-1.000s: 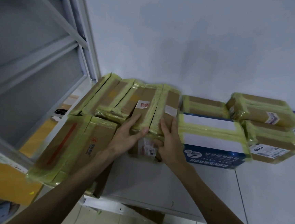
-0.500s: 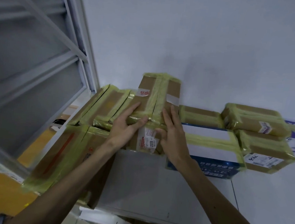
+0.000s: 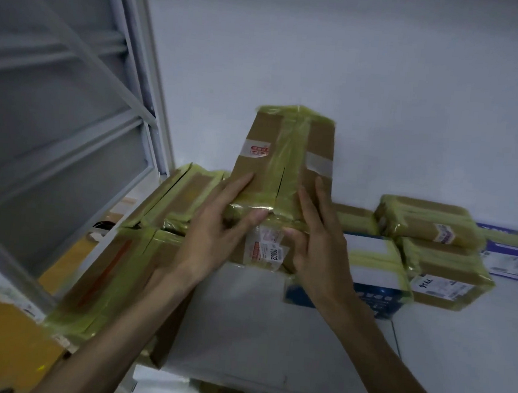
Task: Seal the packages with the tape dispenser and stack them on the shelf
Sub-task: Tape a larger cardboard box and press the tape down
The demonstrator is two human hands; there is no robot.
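Observation:
I hold a brown cardboard package (image 3: 283, 157), bound with yellowish tape, tilted up on its near end at the middle of the white shelf (image 3: 256, 321). My left hand (image 3: 214, 223) grips its near left corner, fingers on top and thumb on the front face. My right hand (image 3: 316, 242) grips the near right corner the same way. A white label with "16002" shows on the front face between my thumbs. No tape dispenser is in view.
Taped packages (image 3: 172, 201) lie to the left, with a larger box (image 3: 109, 277) at the shelf's left front. A blue-and-white box (image 3: 370, 275) and two stacked brown parcels (image 3: 441, 250) sit to the right. A grey metal frame (image 3: 131, 69) rises on the left; the white wall is behind.
The package lay flat among the others a second ago; both hands have tipped its far end upward, so it now stands steeply against the wall.

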